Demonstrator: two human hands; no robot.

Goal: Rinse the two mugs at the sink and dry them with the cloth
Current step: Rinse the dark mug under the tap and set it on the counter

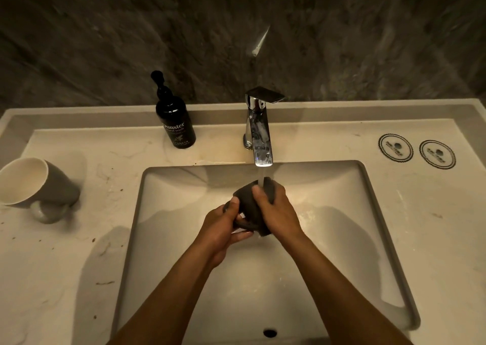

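A dark grey mug [246,200] is held over the basin of the sink [363,213], right under the chrome tap [259,131], and water runs onto it. My left hand [223,226] grips its handle side. My right hand [276,210] wraps its body, thumb across the front. A second grey mug [36,184] with a pale inside lies on its side on the counter at far left, mouth toward me and handle down. No cloth is in view.
A black pump bottle of hand wash [175,118] stands on the counter behind the basin, left of the tap. Two round printed coasters [416,151] lie at the back right. An overflow hole [270,333] sits in the near basin wall. A dark stone wall rises behind.
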